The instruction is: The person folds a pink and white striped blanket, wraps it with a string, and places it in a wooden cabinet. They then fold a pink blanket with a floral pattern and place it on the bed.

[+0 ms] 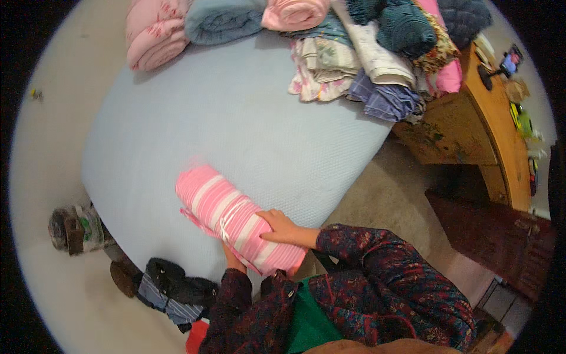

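Observation:
A rolled pink and white striped cloth (236, 217), with white ties around its middle, lies at a slant at the near part of a bed with a pale blue quilted cover (247, 119). My right hand (281, 228) rests on top of the roll near its right end, fingers spread over the stripes. Under the roll's near side is my left hand (234, 259), its fingers hidden by the cloth; it seems to support the roll from below.
Rolled blankets (225, 22) line the bed's far edge. Folded cloths (331, 66) and cushions (404, 31) pile up at the far right, beside a wooden desk (491, 119). Dark clothes (177, 283) hang by the near left corner. A small phone stand (486, 77) is on the desk.

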Motion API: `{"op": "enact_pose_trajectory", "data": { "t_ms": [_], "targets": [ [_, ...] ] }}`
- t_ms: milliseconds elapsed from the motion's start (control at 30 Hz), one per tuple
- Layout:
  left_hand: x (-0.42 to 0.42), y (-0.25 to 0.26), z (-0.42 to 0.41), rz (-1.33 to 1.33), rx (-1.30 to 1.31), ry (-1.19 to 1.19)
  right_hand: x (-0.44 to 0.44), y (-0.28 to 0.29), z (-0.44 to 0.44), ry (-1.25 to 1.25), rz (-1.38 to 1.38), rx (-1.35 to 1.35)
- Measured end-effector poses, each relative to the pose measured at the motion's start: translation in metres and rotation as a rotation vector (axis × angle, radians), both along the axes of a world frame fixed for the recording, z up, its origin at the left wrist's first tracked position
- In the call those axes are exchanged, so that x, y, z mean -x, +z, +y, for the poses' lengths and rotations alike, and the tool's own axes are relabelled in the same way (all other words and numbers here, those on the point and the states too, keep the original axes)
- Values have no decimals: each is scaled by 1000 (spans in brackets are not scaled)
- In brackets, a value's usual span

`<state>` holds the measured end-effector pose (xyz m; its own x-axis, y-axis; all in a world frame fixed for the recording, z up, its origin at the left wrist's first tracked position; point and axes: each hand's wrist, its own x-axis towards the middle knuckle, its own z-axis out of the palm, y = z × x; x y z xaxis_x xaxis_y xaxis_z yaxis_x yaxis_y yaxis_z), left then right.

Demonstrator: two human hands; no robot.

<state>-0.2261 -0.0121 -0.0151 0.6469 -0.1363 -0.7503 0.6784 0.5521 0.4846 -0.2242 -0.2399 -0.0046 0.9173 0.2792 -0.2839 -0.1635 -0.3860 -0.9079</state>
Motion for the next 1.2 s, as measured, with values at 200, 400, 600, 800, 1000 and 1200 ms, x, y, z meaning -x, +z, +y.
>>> {"op": "enact_pose_trajectory", "data": {
  "t_ms": [200, 400, 600, 800, 1000, 1200],
  "targets": [
    [41, 33, -45, 22, 147, -157, 61, 83, -24, -59, -133, 146],
    [27, 81, -64, -120, 214, -466, 117, 168, -14, -259, -422, 261],
    [19, 162, -79, -331, 225, -716, 185, 232, -3, -471, -584, 134],
    [38, 236, -110, -498, 273, -925, 250, 271, 4, -748, -686, 338],
    [90, 287, -144, -589, 334, -1130, 321, 274, 15, -889, -682, 226],
    [179, 328, -171, -627, 376, -1381, 410, 267, 38, -1047, -782, 301]
  ]
}}
